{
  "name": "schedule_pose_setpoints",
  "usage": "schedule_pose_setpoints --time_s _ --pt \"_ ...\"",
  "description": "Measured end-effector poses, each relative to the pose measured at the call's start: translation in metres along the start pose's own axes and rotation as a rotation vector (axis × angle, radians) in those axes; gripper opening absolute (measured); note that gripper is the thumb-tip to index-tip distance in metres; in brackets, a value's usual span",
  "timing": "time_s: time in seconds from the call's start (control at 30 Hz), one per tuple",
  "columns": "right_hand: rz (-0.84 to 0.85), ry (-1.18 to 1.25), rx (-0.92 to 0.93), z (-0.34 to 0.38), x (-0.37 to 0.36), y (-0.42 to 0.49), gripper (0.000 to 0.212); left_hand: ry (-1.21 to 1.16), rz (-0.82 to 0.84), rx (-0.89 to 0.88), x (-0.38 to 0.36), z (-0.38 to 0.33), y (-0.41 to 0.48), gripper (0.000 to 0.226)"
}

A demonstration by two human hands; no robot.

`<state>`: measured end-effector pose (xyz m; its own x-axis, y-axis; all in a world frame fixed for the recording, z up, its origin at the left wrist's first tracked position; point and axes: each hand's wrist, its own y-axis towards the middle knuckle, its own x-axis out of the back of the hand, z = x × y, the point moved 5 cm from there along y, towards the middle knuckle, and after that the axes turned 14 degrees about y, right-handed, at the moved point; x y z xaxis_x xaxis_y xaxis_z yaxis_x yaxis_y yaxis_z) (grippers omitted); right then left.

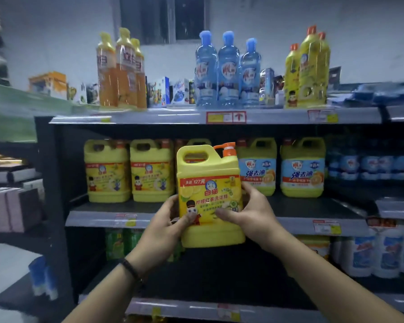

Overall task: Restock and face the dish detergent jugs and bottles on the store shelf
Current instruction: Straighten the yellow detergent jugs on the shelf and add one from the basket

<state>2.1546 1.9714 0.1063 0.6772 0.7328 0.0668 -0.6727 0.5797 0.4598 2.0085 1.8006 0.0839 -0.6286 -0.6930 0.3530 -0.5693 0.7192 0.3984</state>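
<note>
Gripping the yellow jug point(208, 183) from both sides: left hand point(166, 220) curling round its lower left edge with the thumb lying on the label, right hand point(247, 210) wrapping the lower right edge the same way. Holding it upright in the air before the middle shelf point(98, 219), orange pump point(226, 149) at top right, base hanging below the shelf's front lip.

Facing a slot between two matching yellow jugs point(106, 171) on the left and two blue-labelled jugs point(302, 167) on the right. Possibly finding another jug point(191, 142) standing back in that slot, mostly hidden and blurred.

Seeing bare board lying in front of both rows, and more at the left end beside the dark upright point(56, 183). Sitting above the pump: the front edge of the top shelf point(149, 117), bearing orange bottles point(120, 71), clear blue bottles point(226, 71) and yellow bottles point(310, 68).

Showing as a blur at the far right of the middle level: blue packs point(369, 166). Standing on the level below, on either side of the arms: green bottles point(117, 243) and white bottles point(378, 250).
</note>
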Motion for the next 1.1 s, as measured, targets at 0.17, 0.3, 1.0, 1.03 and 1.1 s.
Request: schedule_pose_setpoints --time_s 0.17,0.3,1.0,1.03,1.1 --pt "-0.069 0.020 0.001 0.000 -0.016 0.052 0.066 0.122 -0.076 -0.006 0.021 -0.013 0.047 0.039" --pt "-0.100 0.089 0.004 -0.015 -0.026 0.092 0.062 0.146 -0.031 0.022 0.029 -0.004 0.087 0.051" --pt "-0.055 -0.482 -0.079 -0.064 -0.048 0.166 0.049 0.843 -0.418 -0.049 0.029 0.063 0.159 0.018" --pt "-0.055 -0.496 -0.097 -0.063 -0.048 0.167 0.048 0.865 -0.414 -0.009 0.030 0.065 0.162 0.020" --pt "-0.058 -0.521 -0.128 -0.062 -0.049 0.170 0.043 0.919 -0.412 0.021 0.033 0.064 0.165 0.025"
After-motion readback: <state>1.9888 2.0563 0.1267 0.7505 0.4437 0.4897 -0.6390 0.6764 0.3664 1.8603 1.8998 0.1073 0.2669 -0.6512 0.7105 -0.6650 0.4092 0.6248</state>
